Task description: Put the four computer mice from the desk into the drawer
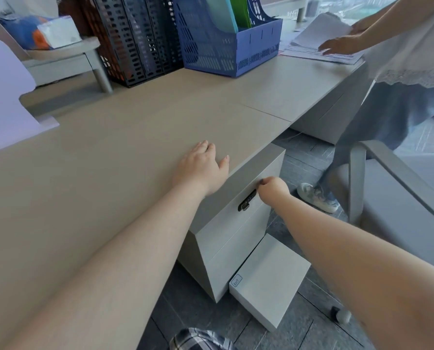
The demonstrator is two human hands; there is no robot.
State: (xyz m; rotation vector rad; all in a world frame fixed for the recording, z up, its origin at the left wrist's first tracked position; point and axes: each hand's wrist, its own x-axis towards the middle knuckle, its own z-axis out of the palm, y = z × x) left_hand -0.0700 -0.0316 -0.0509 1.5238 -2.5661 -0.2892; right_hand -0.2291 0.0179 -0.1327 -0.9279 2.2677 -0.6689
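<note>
Desk (109,147) front bare; file racks (140,39) crowd far edge.

Matt wood-look desk (109,152), perforated blue plastic file holder (210,46), shiny metal lock (247,200)

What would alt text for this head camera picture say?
A person's right hand grips the top edge of a closed grey drawer by its black lock, while the left hand rests flat on the beige desk. No mice are visible.
</note>
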